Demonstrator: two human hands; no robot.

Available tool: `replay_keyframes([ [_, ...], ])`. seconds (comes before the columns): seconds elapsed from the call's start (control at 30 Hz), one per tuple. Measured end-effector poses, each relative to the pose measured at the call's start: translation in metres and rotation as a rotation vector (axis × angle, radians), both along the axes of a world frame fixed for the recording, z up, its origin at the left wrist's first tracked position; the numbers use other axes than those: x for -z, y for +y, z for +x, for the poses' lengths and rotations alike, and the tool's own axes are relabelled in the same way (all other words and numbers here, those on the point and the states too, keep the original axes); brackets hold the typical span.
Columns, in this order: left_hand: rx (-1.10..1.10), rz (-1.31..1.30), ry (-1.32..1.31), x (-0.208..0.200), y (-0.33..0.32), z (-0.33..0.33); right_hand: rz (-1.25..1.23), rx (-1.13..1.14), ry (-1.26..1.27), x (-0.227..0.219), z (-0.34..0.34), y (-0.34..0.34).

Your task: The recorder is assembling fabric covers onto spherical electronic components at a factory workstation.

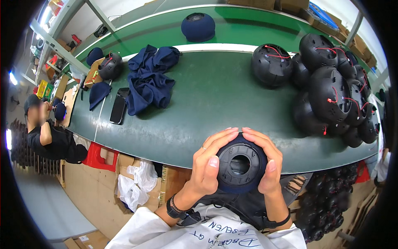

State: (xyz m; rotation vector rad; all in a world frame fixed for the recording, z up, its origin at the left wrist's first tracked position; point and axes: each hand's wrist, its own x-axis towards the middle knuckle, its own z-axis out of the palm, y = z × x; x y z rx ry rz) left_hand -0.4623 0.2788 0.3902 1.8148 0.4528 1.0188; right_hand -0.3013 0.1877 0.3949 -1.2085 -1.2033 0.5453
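Ball btwn hands; cloths L; shells R

Bright light, dark curved edges.

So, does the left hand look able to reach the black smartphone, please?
Probably yes: no object stands between the left hand and the black smartphone, though it must first let go of the navy-covered shell.

A green table stands above tan flooring
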Motion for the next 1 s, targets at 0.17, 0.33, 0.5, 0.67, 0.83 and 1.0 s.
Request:
replay_keyframes([
  [0.17,-0.036,0.051,0.037,0.003,0.002,0.001,0.077,0.033,-0.084,0.012,0.002,-0.002],
  [0.33,0.030,0.125,0.142,-0.008,0.006,-0.001,0.139,0.059,-0.206,0.017,0.005,-0.004],
  [0.5,0.080,0.077,0.190,-0.019,0.005,-0.004,0.119,0.025,-0.190,0.018,0.008,-0.002],
  [0.67,0.075,0.068,0.198,-0.017,0.005,-0.003,0.107,-0.008,-0.165,0.016,0.009,-0.002],
  [0.83,0.047,0.052,0.116,-0.008,0.006,-0.002,0.071,-0.025,-0.164,0.011,0.011,-0.001],
  [1.0,0.037,0.019,0.079,-0.003,0.007,0.000,0.043,-0.041,-0.182,0.007,0.012,-0.001],
])
